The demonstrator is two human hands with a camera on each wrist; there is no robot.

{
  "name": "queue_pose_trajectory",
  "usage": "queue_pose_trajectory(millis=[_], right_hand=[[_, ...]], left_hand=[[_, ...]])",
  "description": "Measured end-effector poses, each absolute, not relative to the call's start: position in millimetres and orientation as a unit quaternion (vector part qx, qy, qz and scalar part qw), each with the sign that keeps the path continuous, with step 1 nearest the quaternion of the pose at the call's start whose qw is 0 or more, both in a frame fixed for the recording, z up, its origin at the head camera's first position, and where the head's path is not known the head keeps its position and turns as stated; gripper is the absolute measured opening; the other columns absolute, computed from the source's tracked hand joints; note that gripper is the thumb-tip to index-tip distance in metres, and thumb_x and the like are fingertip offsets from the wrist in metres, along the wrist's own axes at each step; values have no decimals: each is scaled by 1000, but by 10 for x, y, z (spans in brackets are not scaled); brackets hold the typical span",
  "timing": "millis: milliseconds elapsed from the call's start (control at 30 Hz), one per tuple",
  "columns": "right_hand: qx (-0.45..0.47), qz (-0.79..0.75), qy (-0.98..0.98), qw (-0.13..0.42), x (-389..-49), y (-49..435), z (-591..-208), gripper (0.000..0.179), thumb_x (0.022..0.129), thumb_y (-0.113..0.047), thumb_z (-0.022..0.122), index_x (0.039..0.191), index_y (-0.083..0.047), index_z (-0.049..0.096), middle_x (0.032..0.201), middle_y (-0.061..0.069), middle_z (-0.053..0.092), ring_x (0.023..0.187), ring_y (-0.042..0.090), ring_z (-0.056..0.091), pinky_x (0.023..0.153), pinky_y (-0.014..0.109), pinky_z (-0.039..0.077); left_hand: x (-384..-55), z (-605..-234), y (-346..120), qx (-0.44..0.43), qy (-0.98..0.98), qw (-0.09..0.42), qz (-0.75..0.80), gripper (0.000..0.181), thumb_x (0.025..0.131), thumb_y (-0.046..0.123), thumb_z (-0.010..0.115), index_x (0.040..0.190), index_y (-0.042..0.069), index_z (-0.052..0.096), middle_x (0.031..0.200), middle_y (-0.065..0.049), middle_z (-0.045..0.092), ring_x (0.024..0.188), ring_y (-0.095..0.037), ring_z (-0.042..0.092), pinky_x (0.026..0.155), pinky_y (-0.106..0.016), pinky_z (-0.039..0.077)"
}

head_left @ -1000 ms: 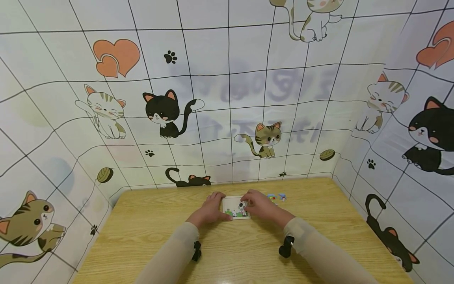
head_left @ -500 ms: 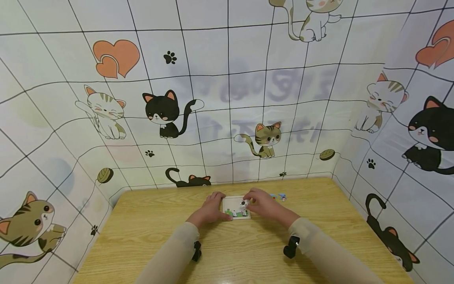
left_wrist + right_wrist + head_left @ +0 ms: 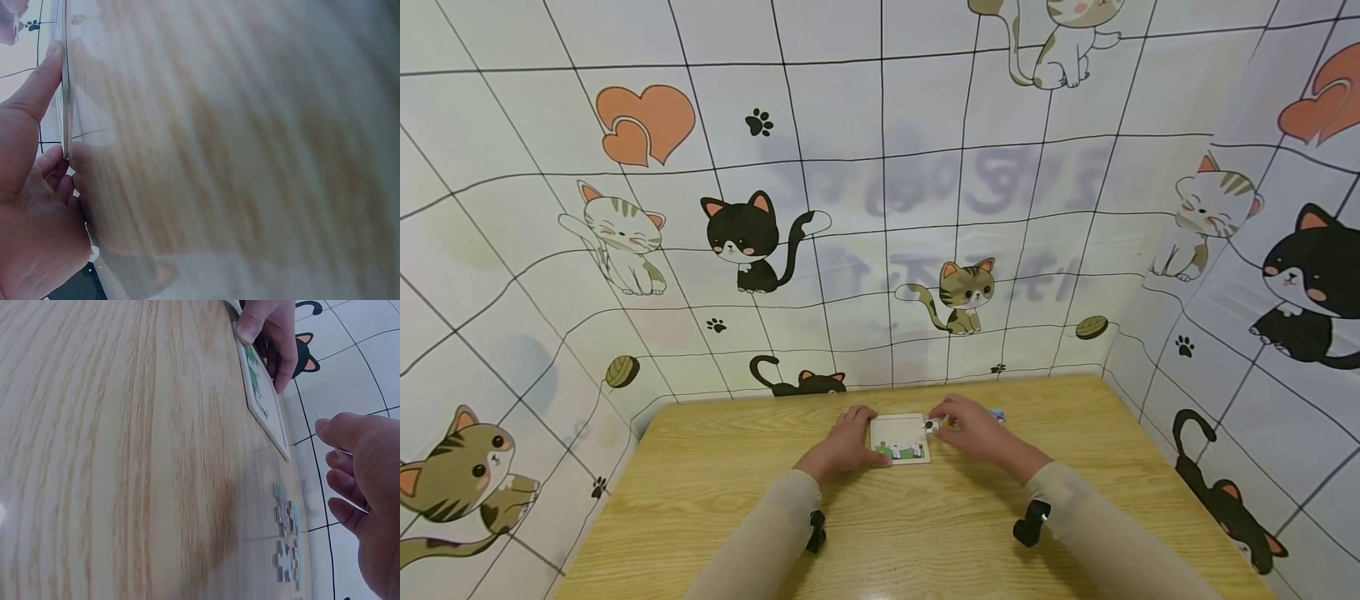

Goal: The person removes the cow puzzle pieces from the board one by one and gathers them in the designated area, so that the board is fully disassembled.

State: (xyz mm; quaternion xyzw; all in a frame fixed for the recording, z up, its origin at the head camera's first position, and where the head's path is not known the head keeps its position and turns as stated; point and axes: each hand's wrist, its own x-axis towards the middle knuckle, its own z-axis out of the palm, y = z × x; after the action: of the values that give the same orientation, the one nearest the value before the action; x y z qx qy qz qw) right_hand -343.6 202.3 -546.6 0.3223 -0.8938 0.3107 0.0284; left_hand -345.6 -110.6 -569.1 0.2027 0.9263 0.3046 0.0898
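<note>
A small jigsaw tray (image 3: 897, 428) lies on the table, its lower strip filled with green and white picture pieces and its upper part bare. My left hand (image 3: 848, 442) holds the tray's left side, thumb at the near corner and fingers at the far one. The left wrist view catches the tray (image 3: 66, 94) edge-on beside the thumb. My right hand (image 3: 972, 428) pinches a white puzzle piece (image 3: 932, 426) with a black spot, just at the tray's right rim. In the right wrist view that piece is nearly edge-on and mostly hidden by the fingers.
Several loose puzzle pieces (image 3: 284, 559) lie on the wooden table (image 3: 730, 500) right of the tray. In the head view, my right hand covers most of them; a blue one (image 3: 997, 415) shows. A cat-printed cloth (image 3: 850, 250) rises behind the table.
My right hand has shifted right, carrying the black-spotted piece from over the tray's right part to its right rim. More bare tray shows there. The left hand stays put.
</note>
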Motion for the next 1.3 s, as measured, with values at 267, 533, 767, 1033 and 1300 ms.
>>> queue_pose_trajectory(millis=[267,533,767,1033,1300], right_hand=[[315,332,-888,27,-3428,2136,-5429,27,105,-11,78,130,-2,75,121,8,68,105,29,70,91,51,61],[298,332,-894,30,-3431,2259,-5404,26,104,-11,79,130,-5,76,119,5,68,100,18,66,80,35,57],[288,340,-895,21,-3432,2335,-5412,27,105,-13,79,130,-6,76,122,5,69,102,21,66,81,37,57],[278,351,-894,15,-3415,2403,-5392,28,104,-12,79,131,-4,75,121,8,68,101,21,66,77,34,57],[264,362,-894,12,-3395,2506,-5381,28,106,-11,78,133,-4,75,123,9,68,99,19,63,75,34,56]], left_hand=[[-3449,-5699,-1119,207,925,82,309,97,87,51,95,157,2,47,161,-17,44,143,-41,43,122,-62,36],[-3466,-5705,-1103,198,925,94,311,99,87,44,97,160,4,45,165,-15,42,149,-40,41,126,-60,34],[-3446,-5672,-1100,197,928,97,301,99,88,45,96,162,3,44,166,-14,41,150,-40,40,126,-59,33],[-3426,-5667,-1101,202,925,92,309,98,88,43,96,160,1,45,165,-16,42,148,-41,41,125,-60,34],[-3428,-5676,-1095,197,927,92,304,96,90,43,95,161,3,45,165,-15,42,148,-40,41,125,-61,35]])
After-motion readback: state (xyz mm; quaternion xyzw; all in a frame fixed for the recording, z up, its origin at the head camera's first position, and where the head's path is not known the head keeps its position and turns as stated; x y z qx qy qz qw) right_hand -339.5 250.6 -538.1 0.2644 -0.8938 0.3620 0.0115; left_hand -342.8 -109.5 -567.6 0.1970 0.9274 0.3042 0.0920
